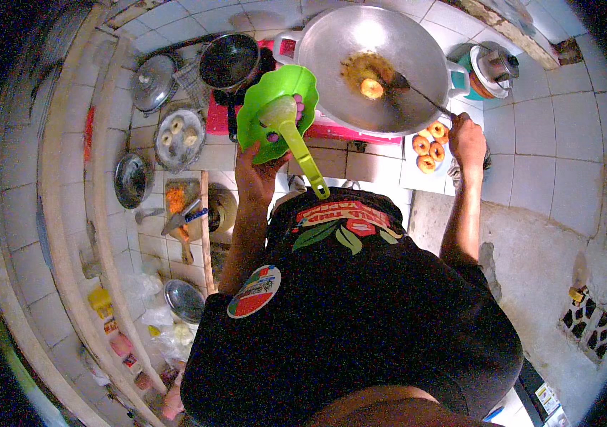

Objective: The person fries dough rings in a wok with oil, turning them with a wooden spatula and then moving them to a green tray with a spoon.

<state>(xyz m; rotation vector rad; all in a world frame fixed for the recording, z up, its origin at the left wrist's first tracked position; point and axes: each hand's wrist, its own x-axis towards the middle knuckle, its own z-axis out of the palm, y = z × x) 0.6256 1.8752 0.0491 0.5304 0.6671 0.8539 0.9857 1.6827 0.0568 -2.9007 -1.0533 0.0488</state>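
Note:
My left hand (261, 169) holds a scalloped green plastic bowl (250, 107) beside the wok. A yellow-green plastic ladle (297, 147) rests in the bowl, its handle over the near rim, with several small purple pieces (299, 107) around it. My right hand (466, 136) grips the handle of a dark metal spatula (425, 97), whose blade lies in the oil of a large metal wok (330, 93). One golden ring doughnut (371, 88) sits in the oil, left of the blade. Below the wok's right side, several fried doughnuts (426, 164) lie together on a pale surface.
A dark frying pan (229, 61) stands left of the wok. A metal tray (180, 152) holds several pale dough rings. Further left are a glass lid (153, 82) and a dark pan (131, 180). Stacked containers (487, 74) stand right of the wok; a knife (178, 220) lies over a board with orange shreds.

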